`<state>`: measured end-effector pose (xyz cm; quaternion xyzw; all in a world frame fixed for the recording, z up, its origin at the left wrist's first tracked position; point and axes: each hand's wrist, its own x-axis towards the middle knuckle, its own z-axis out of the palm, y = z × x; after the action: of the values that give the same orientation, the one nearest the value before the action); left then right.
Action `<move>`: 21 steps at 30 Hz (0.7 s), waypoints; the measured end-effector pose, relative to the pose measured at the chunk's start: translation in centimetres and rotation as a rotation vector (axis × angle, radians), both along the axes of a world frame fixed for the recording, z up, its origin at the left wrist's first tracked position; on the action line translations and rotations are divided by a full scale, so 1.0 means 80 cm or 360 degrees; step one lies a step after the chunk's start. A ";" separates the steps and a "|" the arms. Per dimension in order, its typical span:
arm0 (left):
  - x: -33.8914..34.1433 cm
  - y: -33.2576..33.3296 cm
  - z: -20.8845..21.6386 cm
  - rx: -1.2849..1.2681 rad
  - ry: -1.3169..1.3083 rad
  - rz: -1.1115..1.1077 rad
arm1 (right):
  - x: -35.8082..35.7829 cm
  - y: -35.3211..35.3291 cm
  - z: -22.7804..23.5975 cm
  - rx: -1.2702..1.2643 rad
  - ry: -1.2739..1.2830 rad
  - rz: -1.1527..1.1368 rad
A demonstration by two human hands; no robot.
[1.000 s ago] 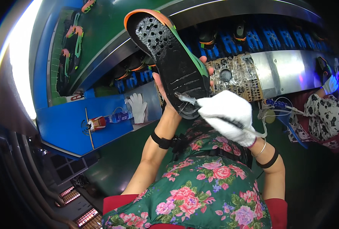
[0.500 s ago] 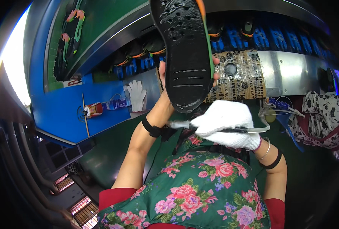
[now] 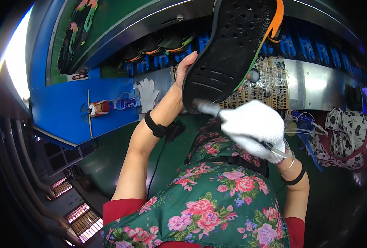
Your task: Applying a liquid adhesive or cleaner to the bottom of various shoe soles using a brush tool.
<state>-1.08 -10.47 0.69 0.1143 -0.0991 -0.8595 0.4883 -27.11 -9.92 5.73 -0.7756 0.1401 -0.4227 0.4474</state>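
Note:
A black shoe sole (image 3: 229, 49) with holes, grooves and an orange and green edge is held up before me, its wide flat face toward me. My left hand (image 3: 184, 70), bare, grips it from behind near the lower end; most of its fingers are hidden. My right hand (image 3: 253, 128), in a white knit glove, is closed round a brush (image 3: 208, 108) with a thin clear tube running back along the wrist. The blurred bristles touch the lower end of the sole.
On the blue table (image 3: 63, 111) at left lie a bottle (image 3: 125, 103), a red carton (image 3: 100, 108), a stick and a white glove (image 3: 147, 95). Cardboard (image 3: 276, 82) covers part of the metal ledge. Several shoes stand on the rack behind. A patterned cloth bag (image 3: 344, 132) hangs at right.
The sole has tilted, its upper end leaning right. The brush has risen from below the sole onto its lower end. The wet sheen on the sole's upper part shows less.

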 end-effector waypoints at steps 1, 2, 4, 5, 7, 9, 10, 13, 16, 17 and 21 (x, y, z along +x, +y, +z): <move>0.001 0.000 0.002 0.0049 -0.0179 0.0055 | -0.001 -0.004 -0.001 -0.0135 0.0180 -0.0027; 0.001 -0.001 0.004 0.0085 -0.0283 0.0112 | 0.001 -0.002 -0.002 -0.0171 0.0151 0.0088; 0.001 0.000 0.007 0.0070 -0.0438 0.0087 | 0.004 -0.002 -0.002 0.0044 0.0017 0.0318; 0.001 0.002 0.007 0.0082 -0.0453 0.0081 | 0.005 -0.002 0.001 0.0183 -0.0030 0.0335; -0.001 0.007 0.005 0.0155 -0.0357 0.0170 | 0.005 -0.009 0.008 0.0234 0.0136 0.0022; -0.007 0.017 0.000 0.0267 -0.0282 0.0299 | 0.008 -0.030 0.016 0.0301 0.0117 -0.0196; -0.009 0.022 -0.004 0.0473 0.0193 0.0296 | 0.009 -0.045 0.019 0.0175 0.0153 -0.0227; -0.019 0.038 -0.017 0.0533 0.0566 0.0287 | 0.015 -0.090 0.028 -0.0429 0.0191 -0.0576; -0.022 0.055 -0.021 0.0138 0.0248 0.0140 | 0.023 -0.099 0.033 -0.0438 0.0192 -0.0610; -0.020 0.062 -0.018 0.0139 0.0312 0.0217 | 0.023 -0.094 0.034 -0.0597 0.0221 -0.0482; 0.006 0.075 0.019 -0.0302 -0.0054 0.0312 | 0.002 -0.061 0.036 0.0455 -0.0085 -0.0147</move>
<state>-0.58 -4.44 2.20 0.0912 -0.1764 -0.7924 0.5768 -26.98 -14.83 8.62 -0.6851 0.2224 -0.4390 0.5370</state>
